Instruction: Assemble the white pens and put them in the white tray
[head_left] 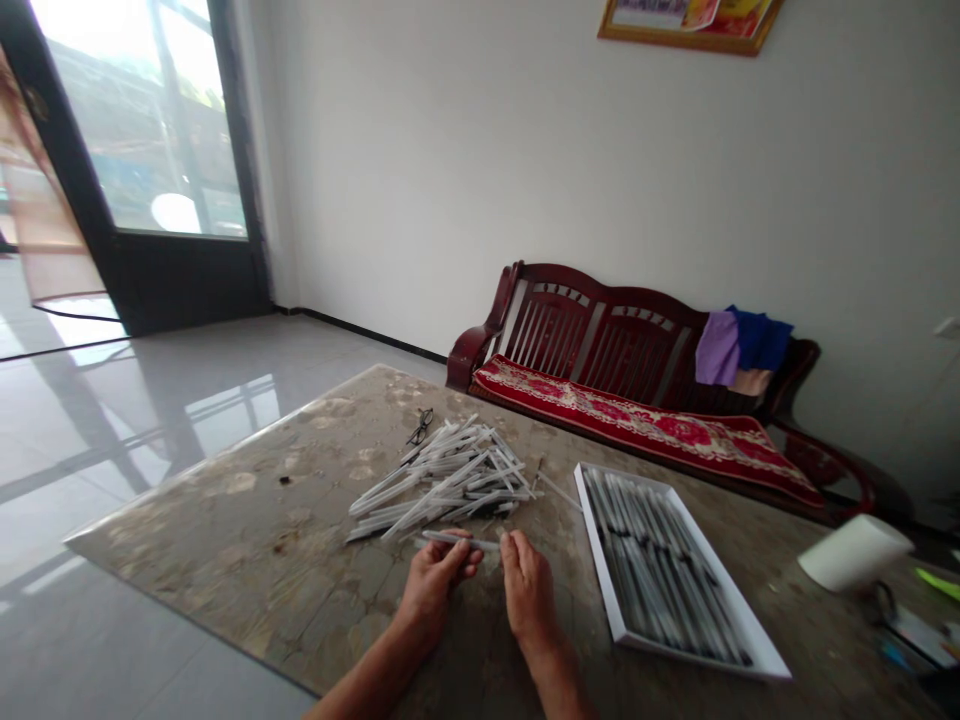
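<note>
A slim, pale pen (486, 545) lies nearly level between my two hands, above the table. My left hand (436, 580) is closed around its left part, with the thumb on top. At the other end, the fingers of my right hand (528, 582) are pinched on the pen's tip. Just beyond the hands is a loose heap of similar white and clear pens (450, 475), some with dark parts. To the right stands a shallow white box (604, 590) holding rows of clear, dark-tipped pens (667, 570), slightly blurred.
The stone-patterned table (217, 535) carries black glasses (421, 427) behind the heap and a white roll (855, 553) at right. Beyond its far edge is a dark red wooden bench (585, 325) with a red patterned cushion (622, 405). A glass door (180, 150) is at left.
</note>
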